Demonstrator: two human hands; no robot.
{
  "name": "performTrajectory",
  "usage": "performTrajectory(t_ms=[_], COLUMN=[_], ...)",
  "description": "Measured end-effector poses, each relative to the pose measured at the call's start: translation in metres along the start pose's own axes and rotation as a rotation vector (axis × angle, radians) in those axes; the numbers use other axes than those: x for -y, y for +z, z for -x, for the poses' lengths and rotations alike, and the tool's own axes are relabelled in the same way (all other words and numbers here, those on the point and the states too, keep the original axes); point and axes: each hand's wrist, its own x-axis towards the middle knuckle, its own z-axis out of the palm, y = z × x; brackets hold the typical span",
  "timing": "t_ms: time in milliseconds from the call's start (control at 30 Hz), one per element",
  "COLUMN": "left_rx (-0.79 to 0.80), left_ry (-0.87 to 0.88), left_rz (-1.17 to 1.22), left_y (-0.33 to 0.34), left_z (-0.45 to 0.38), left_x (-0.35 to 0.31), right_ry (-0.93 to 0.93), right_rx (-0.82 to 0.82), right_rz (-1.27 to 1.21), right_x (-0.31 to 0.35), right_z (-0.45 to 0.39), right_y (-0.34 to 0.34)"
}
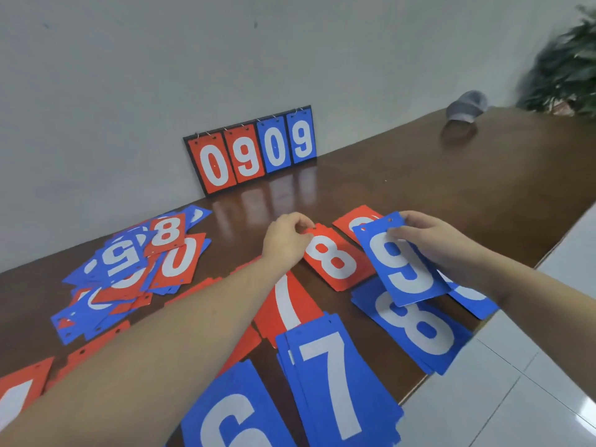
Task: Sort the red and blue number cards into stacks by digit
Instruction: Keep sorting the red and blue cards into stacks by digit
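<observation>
- Pinching the blue 9 card (407, 269) near its top edge, the right hand (432, 243) held it over the blue 8 stack (416, 330).
- The left hand's (287, 240) fingers pinched the red 8 card (335, 259) on the tabletop (419, 175).
- Best placed squarely on matching nines, edges aligned.

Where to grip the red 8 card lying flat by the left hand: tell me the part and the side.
Pinch the red plastic 8 card at its far short edge, the punched-hole end, where the left hand already is. It lies flat on the brown wooden table, and the blue 9 card held by the right hand overlaps its right side, so come from the far left.
</observation>
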Motion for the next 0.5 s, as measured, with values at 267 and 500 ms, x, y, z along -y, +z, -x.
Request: performTrajectory(t_ms=[267,500], left_rx=[0.000,-0.029], left_ry=[0.117,0.173], left_rz=[-0.127,-0.107], left_y=[-0.032,-0.069], left_z=[0.019,0.058], left_x=[0.018,0.042], right_ry=[-0.032,-0.081], right_rx=[0.098,0.104], right_rz=[0.067,0.161], right_x=[0.007,0.013], right_z=[-0.005,-0.012], right_y=[0.026,0.046])
